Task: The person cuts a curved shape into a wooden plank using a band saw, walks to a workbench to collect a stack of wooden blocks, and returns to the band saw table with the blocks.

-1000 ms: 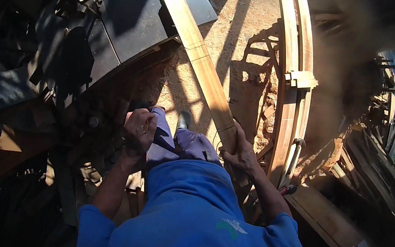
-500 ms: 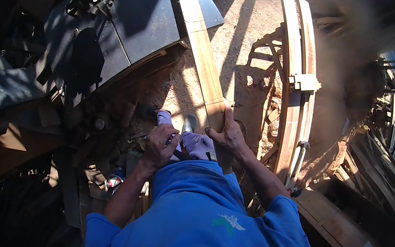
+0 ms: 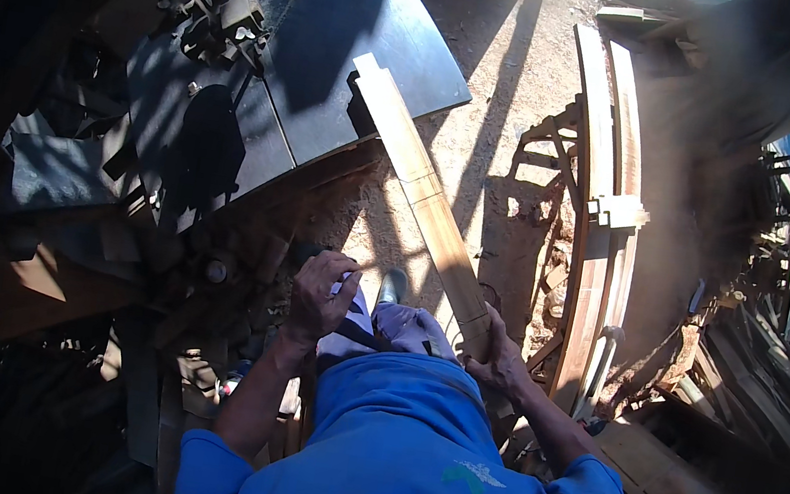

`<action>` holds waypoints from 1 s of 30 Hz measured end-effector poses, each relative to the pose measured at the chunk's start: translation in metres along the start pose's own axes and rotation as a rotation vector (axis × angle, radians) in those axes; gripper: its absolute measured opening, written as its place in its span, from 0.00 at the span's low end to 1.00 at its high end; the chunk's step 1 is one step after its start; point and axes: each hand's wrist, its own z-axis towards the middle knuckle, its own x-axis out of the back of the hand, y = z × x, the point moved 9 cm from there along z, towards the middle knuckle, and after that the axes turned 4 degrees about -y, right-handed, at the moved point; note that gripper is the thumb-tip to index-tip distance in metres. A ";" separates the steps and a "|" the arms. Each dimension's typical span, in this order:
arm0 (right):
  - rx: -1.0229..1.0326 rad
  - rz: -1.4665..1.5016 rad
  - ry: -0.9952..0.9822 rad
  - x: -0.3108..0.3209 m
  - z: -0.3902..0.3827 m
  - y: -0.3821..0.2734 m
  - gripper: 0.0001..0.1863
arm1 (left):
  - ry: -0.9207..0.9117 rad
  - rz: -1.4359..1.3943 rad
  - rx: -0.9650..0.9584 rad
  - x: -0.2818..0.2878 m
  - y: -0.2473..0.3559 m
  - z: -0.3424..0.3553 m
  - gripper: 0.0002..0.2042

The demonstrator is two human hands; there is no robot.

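Note:
My right hand (image 3: 499,355) grips the near end of a long wooden board (image 3: 427,196) close to my right hip. The board slants away to the far left, and its narrowed far tip lies over the dark machine table (image 3: 404,76). Thin dark lines cross its face near the middle and near my hand. My left hand (image 3: 321,295) is raised in front of my left thigh, apart from the board. Its fingers are curled with the tips together; whatever they may hold is too small or hidden to make out.
Two long planks (image 3: 589,264) lie side by side to the right, with a notched wooden block (image 3: 619,212) across them and a hammer (image 3: 603,362) near their close end. Metal fittings (image 3: 235,22) sit on the machine table. Stacked timber (image 3: 766,370) fills the far right.
The board has been drawn back toward me, so its far tip now shows over the table. My right hand has moved down and right with it. My left hand stays curled, slightly raised.

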 end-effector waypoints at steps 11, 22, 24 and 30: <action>0.036 0.102 0.130 -0.003 0.092 -0.081 0.49 | -0.281 -0.244 0.330 -0.083 0.011 -0.042 0.19; 0.413 -0.292 0.322 0.001 0.142 -0.169 0.49 | -0.214 0.359 0.482 0.033 -0.046 -0.061 0.38; 0.486 -0.573 0.551 0.065 0.159 -0.183 0.46 | -0.198 0.449 0.436 0.075 -0.056 -0.061 0.35; 0.735 -1.139 0.372 0.121 0.234 -0.217 0.39 | -0.341 0.640 0.345 0.149 -0.085 -0.032 0.34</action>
